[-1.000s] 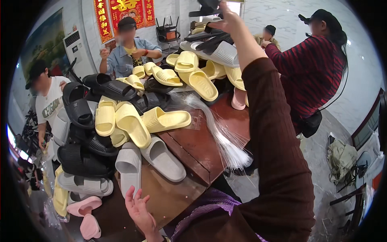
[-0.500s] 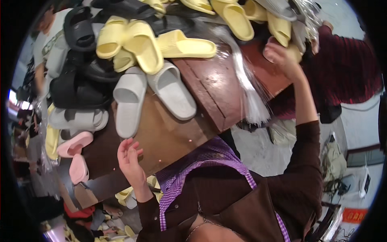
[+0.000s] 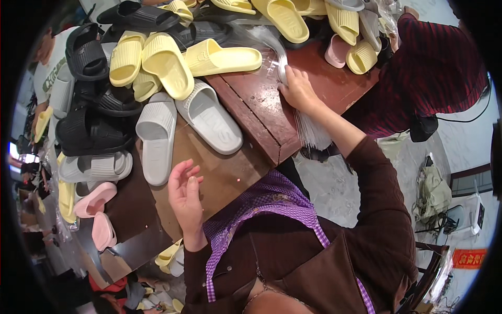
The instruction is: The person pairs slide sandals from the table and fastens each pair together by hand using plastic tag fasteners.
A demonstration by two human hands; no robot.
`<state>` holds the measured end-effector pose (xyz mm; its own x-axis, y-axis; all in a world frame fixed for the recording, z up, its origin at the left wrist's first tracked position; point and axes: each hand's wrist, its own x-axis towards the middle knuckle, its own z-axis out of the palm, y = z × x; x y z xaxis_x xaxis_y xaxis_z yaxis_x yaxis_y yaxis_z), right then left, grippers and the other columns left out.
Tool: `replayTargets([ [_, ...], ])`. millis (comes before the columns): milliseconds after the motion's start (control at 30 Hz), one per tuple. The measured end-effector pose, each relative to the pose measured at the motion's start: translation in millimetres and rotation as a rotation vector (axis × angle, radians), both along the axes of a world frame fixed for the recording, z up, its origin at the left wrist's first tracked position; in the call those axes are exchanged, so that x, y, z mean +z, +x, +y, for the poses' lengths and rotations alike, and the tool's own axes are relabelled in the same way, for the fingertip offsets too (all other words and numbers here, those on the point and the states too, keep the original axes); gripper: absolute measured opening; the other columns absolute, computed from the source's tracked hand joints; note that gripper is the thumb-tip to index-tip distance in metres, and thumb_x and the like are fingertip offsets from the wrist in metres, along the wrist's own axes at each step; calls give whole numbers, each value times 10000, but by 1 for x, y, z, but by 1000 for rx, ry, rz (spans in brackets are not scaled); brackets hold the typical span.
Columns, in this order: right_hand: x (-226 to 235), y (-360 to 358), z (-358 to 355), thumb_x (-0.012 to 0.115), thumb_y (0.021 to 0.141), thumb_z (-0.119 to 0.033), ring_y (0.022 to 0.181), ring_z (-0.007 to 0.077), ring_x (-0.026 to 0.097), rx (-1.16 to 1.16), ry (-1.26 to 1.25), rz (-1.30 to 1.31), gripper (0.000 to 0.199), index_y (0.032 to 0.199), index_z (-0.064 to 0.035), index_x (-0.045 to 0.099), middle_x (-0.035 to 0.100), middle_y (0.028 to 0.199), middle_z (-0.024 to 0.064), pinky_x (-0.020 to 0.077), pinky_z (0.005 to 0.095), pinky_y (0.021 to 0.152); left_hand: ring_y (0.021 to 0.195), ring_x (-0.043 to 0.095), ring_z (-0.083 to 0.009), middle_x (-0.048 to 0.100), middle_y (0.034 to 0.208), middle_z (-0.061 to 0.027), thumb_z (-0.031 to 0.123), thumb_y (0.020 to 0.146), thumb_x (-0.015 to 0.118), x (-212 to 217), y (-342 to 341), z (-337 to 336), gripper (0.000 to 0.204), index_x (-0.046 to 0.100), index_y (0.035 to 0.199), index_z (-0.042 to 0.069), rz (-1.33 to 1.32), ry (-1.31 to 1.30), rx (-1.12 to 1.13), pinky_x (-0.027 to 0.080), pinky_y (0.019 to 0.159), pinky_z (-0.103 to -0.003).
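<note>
My left hand [image 3: 186,201] hovers palm up over the brown table edge, its fingers loosely bent and apart with nothing in them. Closest to it lie two grey slippers, one [image 3: 156,149] pointing toward me and the other [image 3: 212,120] slanting right. My right hand [image 3: 300,91] reaches across the reddish-brown table top to a stack of thin clear plastic bags [image 3: 312,130] hanging over the table's edge. Its thumb and fingers close on the stack's left side; the exact grip is partly hidden. Beyond that hand stand a pink slipper [image 3: 339,51] and a yellow slipper [image 3: 362,57].
Yellow slippers [image 3: 225,57] and black slippers [image 3: 94,131] pile up at the far left. Small pink slippers [image 3: 103,231] sit at the left table edge. A person in a dark red striped top [image 3: 434,68] is at the far right. A purple checked apron [image 3: 277,191] covers my lap.
My right hand has come back left and nearer, from beside the pink slipper to the plastic bags. My left hand has shifted slightly right and nearer. The camera view has shifted a little.
</note>
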<state>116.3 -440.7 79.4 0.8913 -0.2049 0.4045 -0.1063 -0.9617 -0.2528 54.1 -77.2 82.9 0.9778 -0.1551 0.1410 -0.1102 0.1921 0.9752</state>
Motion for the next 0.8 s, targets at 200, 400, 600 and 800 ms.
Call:
replayTargets([
  [200, -10, 59, -5, 500, 791, -68, 981, 423, 481, 56, -48, 14, 326, 1101, 27, 474, 528, 1052, 259, 423, 461, 847, 1010, 539, -156, 516, 1180, -104, 16, 896, 468, -2, -4, 7, 325, 449, 1220, -10, 11, -4, -21, 458, 830, -272],
  [400, -16, 123, -17, 475, 767, -26, 1003, 409, 495, -1, -121, 8, 261, 1009, 48, 537, 536, 1058, 267, 440, 446, 851, 993, 559, -175, 539, 1150, -103, 44, 906, 475, -10, -4, 14, 306, 466, 1208, -5, 12, 27, 52, 476, 791, -277],
  [600, -27, 159, -52, 486, 767, -65, 904, 437, 543, -80, -204, -116, 172, 872, 19, 594, 573, 959, 254, 463, 489, 786, 979, 554, -151, 549, 1111, -89, 56, 894, 509, -17, 3, 20, 275, 495, 1162, -7, 7, 175, 54, 458, 786, -251],
  [800, -21, 145, -64, 552, 791, -144, 902, 425, 553, 14, -132, -97, 195, 869, 30, 595, 583, 929, 278, 458, 469, 811, 927, 569, -212, 565, 1015, -126, 78, 846, 567, -26, 59, 35, 269, 535, 1092, -27, -358, 852, 232, 455, 777, -292],
])
